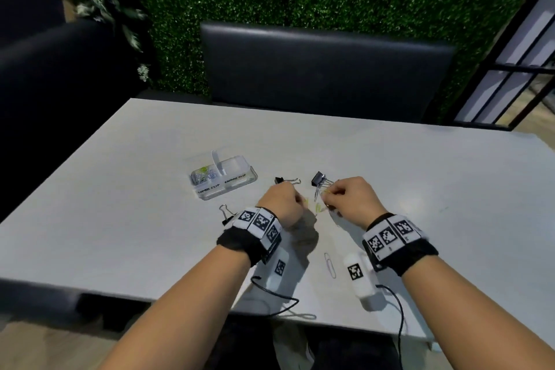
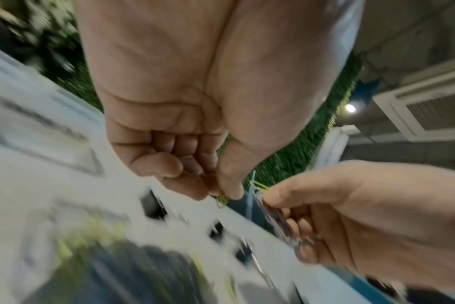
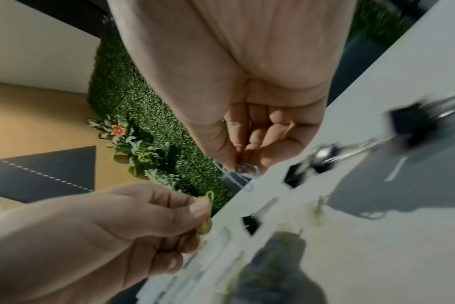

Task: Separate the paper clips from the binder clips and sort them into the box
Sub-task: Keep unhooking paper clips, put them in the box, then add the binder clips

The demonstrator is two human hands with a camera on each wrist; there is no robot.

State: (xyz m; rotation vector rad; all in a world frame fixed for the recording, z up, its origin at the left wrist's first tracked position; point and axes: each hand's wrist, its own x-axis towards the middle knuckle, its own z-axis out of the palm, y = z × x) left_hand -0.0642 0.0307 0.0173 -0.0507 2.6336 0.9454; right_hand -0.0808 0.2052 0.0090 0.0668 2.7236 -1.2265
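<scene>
Over the white table (image 1: 420,177) my left hand (image 1: 297,198) pinches a yellow-green paper clip (image 2: 222,198) between thumb and fingertips. My right hand (image 1: 329,194), close beside it, pinches a few silver paper clips (image 2: 278,222), also seen as silver paper clips (image 3: 243,171) in the right wrist view. The clear two-compartment box (image 1: 223,179) stands to the left. Its left compartment holds paper clips (image 1: 204,176). Black binder clips lie at the far side of my hands (image 1: 286,180) (image 1: 319,179) and by my left wrist (image 1: 226,213). One silver paper clip (image 1: 329,264) lies between my forearms.
Yellow-green clips (image 1: 319,207) lie on the table under my hands. Two white devices (image 1: 360,275) with black cables lie near the front edge. A dark bench (image 1: 324,69) stands behind the table, against a green hedge wall.
</scene>
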